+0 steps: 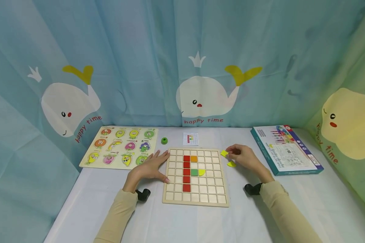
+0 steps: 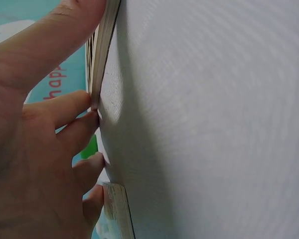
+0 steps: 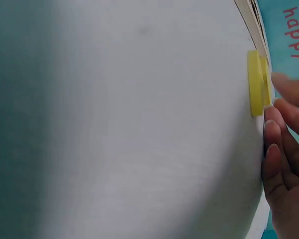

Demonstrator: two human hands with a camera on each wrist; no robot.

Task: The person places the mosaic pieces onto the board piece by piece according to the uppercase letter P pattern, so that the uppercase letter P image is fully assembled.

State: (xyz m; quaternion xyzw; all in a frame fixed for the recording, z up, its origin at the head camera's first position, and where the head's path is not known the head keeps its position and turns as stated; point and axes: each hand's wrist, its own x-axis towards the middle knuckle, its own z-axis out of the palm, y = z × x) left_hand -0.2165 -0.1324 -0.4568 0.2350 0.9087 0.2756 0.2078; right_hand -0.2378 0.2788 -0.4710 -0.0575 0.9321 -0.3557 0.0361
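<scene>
A wooden grid board [image 1: 195, 199] lies on the table. Several red squares [image 1: 187, 172] form a column on it, with an orange square [image 1: 194, 158], a green square [image 1: 194, 172] and a yellow rounded piece [image 1: 202, 172] to their right. My left hand [image 1: 150, 168] rests against the board's left edge, thumb and fingers spread. Just off the board's right edge, my right hand [image 1: 244, 158] pinches the corner of a yellow piece [image 1: 224, 153] between thumb and fingertips. A second yellow rounded piece [image 1: 231, 164] lies below those fingers; in the right wrist view a yellow piece [image 3: 255, 84] stands out nearest.
A small pattern card [image 1: 190, 138] lies behind the board. To the left are a fruit puzzle board [image 1: 109, 162] and a green ring-like object [image 1: 164, 140]. On the right lies a boxed game [image 1: 287, 150]. A whale-print curtain [image 1: 146, 67] hangs behind the table.
</scene>
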